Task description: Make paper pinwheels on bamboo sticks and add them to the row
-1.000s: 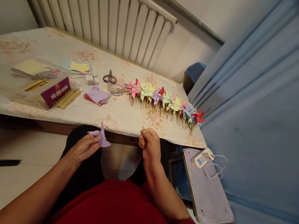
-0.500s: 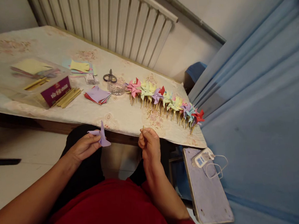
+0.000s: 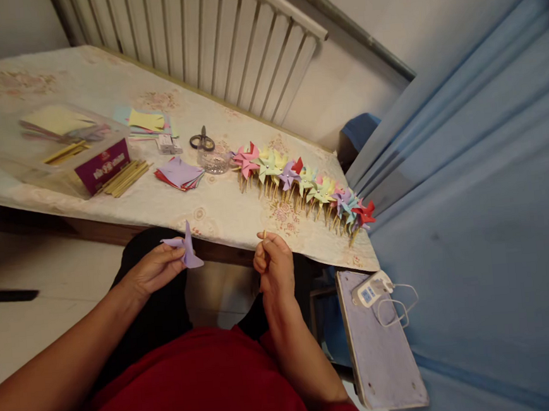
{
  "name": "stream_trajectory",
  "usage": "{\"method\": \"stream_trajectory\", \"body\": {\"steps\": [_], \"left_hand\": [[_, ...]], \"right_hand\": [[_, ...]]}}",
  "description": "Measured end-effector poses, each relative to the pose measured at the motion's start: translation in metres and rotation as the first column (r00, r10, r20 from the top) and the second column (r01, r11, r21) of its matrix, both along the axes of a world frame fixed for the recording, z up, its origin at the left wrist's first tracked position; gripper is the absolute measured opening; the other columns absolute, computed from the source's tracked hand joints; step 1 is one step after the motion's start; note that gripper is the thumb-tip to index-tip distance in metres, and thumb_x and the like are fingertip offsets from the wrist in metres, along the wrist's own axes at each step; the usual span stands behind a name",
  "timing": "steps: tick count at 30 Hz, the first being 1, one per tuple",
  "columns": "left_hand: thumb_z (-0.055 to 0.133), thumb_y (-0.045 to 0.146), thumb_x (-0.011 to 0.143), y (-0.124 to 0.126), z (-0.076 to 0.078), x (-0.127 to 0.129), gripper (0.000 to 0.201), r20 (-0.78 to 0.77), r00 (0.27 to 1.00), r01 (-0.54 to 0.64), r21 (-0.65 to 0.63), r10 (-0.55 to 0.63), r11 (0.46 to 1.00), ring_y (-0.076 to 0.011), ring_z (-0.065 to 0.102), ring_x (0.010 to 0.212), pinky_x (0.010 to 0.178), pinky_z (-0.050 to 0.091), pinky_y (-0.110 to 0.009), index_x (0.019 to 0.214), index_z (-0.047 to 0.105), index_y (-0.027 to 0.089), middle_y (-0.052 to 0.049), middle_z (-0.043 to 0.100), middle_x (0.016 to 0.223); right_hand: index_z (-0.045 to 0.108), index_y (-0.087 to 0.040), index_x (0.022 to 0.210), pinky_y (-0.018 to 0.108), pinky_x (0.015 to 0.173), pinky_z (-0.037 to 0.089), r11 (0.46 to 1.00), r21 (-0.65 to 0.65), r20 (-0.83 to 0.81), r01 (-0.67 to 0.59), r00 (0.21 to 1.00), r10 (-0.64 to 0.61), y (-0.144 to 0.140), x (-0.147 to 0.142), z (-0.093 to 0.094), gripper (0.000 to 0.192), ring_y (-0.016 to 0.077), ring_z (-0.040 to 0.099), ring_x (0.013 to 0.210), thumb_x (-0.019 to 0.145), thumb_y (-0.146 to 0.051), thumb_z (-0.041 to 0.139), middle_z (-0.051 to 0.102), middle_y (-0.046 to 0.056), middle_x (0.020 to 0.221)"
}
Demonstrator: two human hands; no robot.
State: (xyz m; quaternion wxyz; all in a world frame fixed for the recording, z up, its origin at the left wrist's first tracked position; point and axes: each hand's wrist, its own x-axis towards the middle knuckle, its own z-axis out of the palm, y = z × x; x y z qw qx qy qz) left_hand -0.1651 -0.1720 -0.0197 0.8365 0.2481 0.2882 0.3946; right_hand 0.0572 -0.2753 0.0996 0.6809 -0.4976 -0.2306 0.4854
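Observation:
In my left hand (image 3: 162, 263) a purple paper pinwheel (image 3: 190, 253) is pinched at its middle, its folded blades sticking out past the fingertips. My right hand (image 3: 275, 259) is closed around a thin wooden stick (image 3: 264, 235); only its tip shows above the thumb, and the rest is hidden in the fist. The two hands are apart, both over my lap in front of the table edge. Beyond my right hand, finished pinwheels (image 3: 287, 178) in several colours stand in rows on sticks. A stack of purple and red paper squares (image 3: 179, 173) lies beyond my left hand.
On the flowered tablecloth (image 3: 232, 218) are a clear plastic box (image 3: 63, 178), loose wooden sticks (image 3: 125, 178), black scissors (image 3: 201, 140), a clear dish of small pins (image 3: 215, 163) and more coloured paper (image 3: 147, 119). At right, a stool (image 3: 387, 367) bears a white corded device (image 3: 371, 290).
The index finger of my right hand has shifted slightly at the stick's tip. My left hand and the purple pinwheel stay nearly still.

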Motion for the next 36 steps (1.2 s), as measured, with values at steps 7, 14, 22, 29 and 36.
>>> {"method": "stream_trajectory", "body": {"steps": [7,14,22,29,36], "left_hand": [[0.085,0.005,0.063,0.0,0.002,0.001,0.027,0.0,1.0,-0.003,-0.01,0.003,1.0,-0.0169,0.071,0.07,0.07,0.059,-0.026,0.086,0.072,0.01,-0.006,0.075,0.076],[0.087,0.008,0.063,0.001,-0.003,-0.001,0.027,0.017,1.0,0.016,0.019,-0.017,1.0,-0.0174,0.072,0.07,0.071,0.06,-0.027,0.086,0.072,0.01,-0.007,0.076,0.077],[0.089,0.011,0.063,0.003,-0.008,-0.001,0.03,0.039,0.999,0.016,0.03,-0.017,0.999,-0.0167,0.072,0.07,0.07,0.062,-0.028,0.088,0.072,0.009,-0.008,0.076,0.078],[0.091,0.013,0.06,0.002,-0.006,-0.001,0.033,0.041,0.999,0.015,0.027,-0.016,1.0,-0.0162,0.072,0.07,0.07,0.062,-0.026,0.087,0.073,0.009,-0.008,0.076,0.078],[0.093,0.014,0.057,0.002,-0.006,0.001,0.035,0.032,0.999,0.003,0.018,-0.004,1.0,-0.0172,0.073,0.07,0.07,0.062,-0.027,0.086,0.074,0.009,-0.008,0.076,0.078]], "right_hand": [[0.06,-0.02,0.082,0.02,0.037,0.012,1.0,0.003,0.006,0.01,1.0,-0.01,0.001,0.001,-0.002,0.02,0.0034,0.023,0.035,0.073,-0.037,0.066,0.046,-0.011,0.048],[0.062,-0.019,0.085,0.019,0.038,0.013,1.0,0.016,-0.017,0.003,1.0,-0.003,0.0,0.0,-0.003,0.022,0.0029,0.025,0.035,0.069,-0.032,0.067,0.05,-0.01,0.049],[0.059,-0.019,0.079,0.02,0.037,0.013,1.0,0.005,0.016,0.012,1.0,-0.012,0.0,0.002,-0.004,0.02,0.003,0.024,0.034,0.073,-0.037,0.066,0.046,-0.011,0.046],[0.06,-0.019,0.083,0.019,0.037,0.011,1.0,0.007,0.006,-0.007,1.0,0.006,0.001,0.001,-0.006,0.02,0.0022,0.023,0.034,0.07,-0.032,0.065,0.048,-0.012,0.047],[0.058,-0.02,0.082,0.02,0.035,0.012,1.0,0.008,0.006,-0.015,1.0,0.015,-0.001,0.0,-0.005,0.019,0.0028,0.021,0.033,0.075,-0.037,0.064,0.045,-0.012,0.046]]}}
